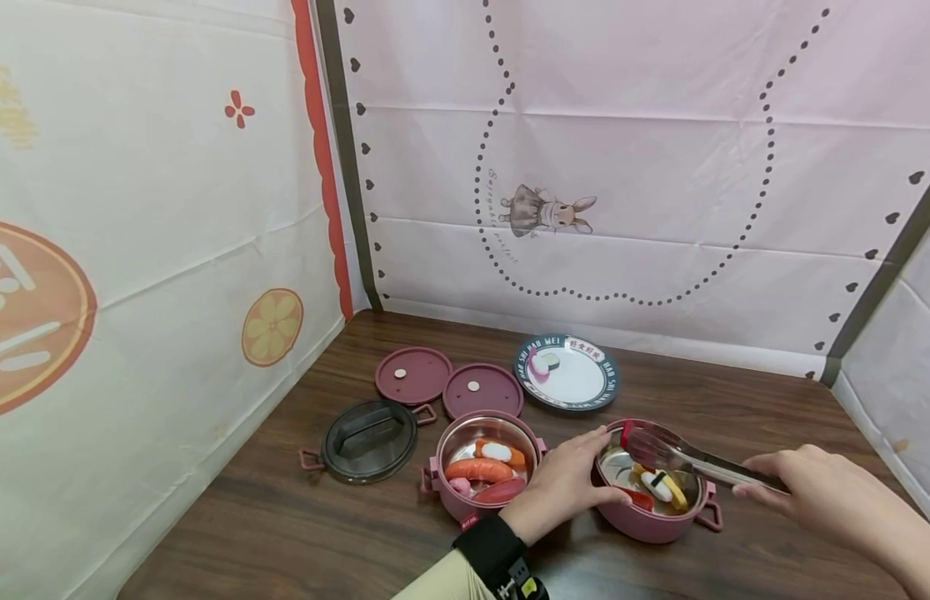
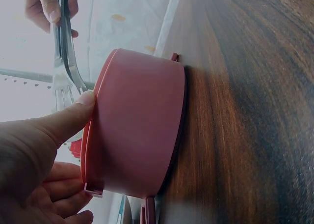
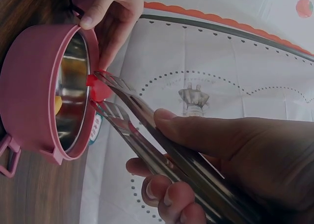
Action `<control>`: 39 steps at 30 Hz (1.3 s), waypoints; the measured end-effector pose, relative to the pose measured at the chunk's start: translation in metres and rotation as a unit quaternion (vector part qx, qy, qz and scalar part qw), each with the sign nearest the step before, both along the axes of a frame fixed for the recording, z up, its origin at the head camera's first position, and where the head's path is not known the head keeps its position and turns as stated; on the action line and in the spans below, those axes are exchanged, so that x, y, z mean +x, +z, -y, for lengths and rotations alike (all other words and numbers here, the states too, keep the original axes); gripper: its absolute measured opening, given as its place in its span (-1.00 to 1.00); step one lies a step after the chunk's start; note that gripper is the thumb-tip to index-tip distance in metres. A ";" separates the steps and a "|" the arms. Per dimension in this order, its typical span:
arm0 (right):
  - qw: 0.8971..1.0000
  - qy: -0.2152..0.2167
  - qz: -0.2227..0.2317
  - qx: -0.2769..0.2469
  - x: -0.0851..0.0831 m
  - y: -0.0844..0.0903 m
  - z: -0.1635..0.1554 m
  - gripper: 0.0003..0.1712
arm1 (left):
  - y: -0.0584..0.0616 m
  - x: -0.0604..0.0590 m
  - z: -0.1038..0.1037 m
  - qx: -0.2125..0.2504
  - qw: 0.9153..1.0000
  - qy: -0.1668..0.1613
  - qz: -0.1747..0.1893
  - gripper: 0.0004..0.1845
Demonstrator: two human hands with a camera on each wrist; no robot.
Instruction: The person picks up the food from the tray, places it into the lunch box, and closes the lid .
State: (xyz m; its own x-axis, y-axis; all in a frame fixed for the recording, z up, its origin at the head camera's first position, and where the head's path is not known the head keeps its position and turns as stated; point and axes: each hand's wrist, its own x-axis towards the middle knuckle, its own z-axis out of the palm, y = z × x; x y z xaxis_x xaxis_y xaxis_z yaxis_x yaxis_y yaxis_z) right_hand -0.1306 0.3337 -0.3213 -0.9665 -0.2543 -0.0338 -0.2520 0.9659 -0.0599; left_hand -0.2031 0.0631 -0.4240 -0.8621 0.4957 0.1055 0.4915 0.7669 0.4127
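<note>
My left hand steadies the right-hand pink pot, its thumb on the rim and its other fingers along the far side. In my right hand is a pair of metal tongs, gripped by the handles. The tong tips hold a red toy food piece at the pot's far rim. Inside that pot lie a white-and-yellow toy sushi and another red piece.
Left of it, a second pink pot holds a toy sausage and other toy food. Behind are two maroon discs and a blue-rimmed plate with small toy pieces. A dark lid lies on the left.
</note>
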 end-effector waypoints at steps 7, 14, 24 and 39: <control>1.000 -0.007 0.008 0.001 -0.004 -0.001 -0.001 -0.57 | 0.001 0.001 0.001 0.001 1.000 0.000 -0.003 -0.07; 1.000 -0.016 -0.003 0.003 -0.004 0.004 0.001 -0.47 | 0.000 0.001 0.002 0.004 1.000 0.000 -0.001 -0.07; 0.998 -0.006 -0.056 -0.011 -0.011 0.009 0.008 -0.62 | -0.002 0.000 0.003 0.004 1.000 0.002 0.000 -0.07; 0.999 -0.002 -0.028 -0.024 -0.050 0.018 0.031 -0.41 | -0.002 0.002 0.002 0.007 1.000 -0.007 -0.006 -0.08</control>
State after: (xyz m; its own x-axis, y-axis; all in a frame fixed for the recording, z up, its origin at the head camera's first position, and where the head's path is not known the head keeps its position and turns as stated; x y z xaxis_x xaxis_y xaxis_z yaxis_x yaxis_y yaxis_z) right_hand -0.1803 0.3029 -0.3032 -0.9676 -0.2504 0.0334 -0.2525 0.9632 -0.0918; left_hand -0.2007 0.0610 -0.4257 -0.8541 0.5055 0.1226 0.5065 0.7546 0.4173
